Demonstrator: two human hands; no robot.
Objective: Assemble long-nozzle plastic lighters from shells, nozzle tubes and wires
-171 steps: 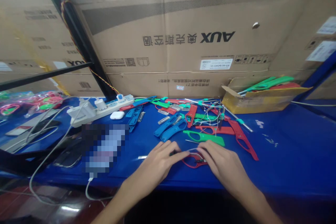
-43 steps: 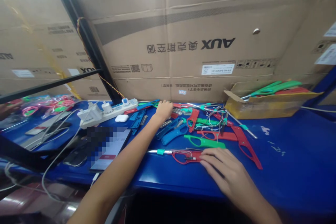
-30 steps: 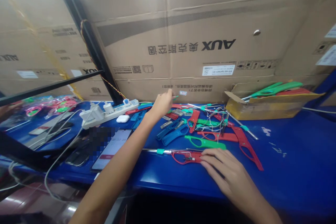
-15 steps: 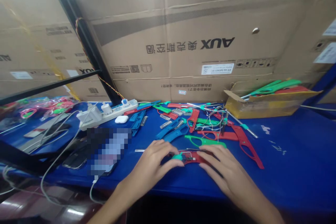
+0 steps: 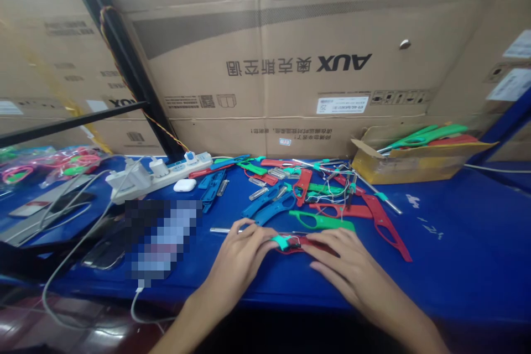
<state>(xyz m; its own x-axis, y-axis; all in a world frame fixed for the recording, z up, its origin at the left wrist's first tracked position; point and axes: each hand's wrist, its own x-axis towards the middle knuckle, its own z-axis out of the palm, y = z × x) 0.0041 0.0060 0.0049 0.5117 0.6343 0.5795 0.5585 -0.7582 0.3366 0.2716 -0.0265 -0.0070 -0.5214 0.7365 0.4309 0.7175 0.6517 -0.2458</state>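
A red lighter shell half (image 5: 309, 243) lies just above the blue tabletop, its inside facing up. My left hand (image 5: 244, 249) pinches it near a teal collar (image 5: 282, 241), from which a thin metal tube (image 5: 219, 230) runs out to the left. With fingertips bent over the red handle end, my right hand (image 5: 346, 257) grips the same lighter and touches a small dark part (image 5: 295, 245) inside it. My right palm hides much of the handle. Just beyond the hands lie a green shell half (image 5: 323, 220) and a blue shell half (image 5: 277, 210).
Red shells (image 5: 388, 227), clear fuel tanks (image 5: 258, 193) and wired tubes (image 5: 332, 171) are heaped behind. An open carton (image 5: 415, 168) of lighter parts stands back right. Leftward are a power strip (image 5: 166, 177), a white earphone case (image 5: 185, 185) and a blurred-out phone (image 5: 166, 243) on a cable.
My right fingertips have moved left along the shell, closer to the teal collar. My left fingers have closed in on the collar. The view has turned slightly right.
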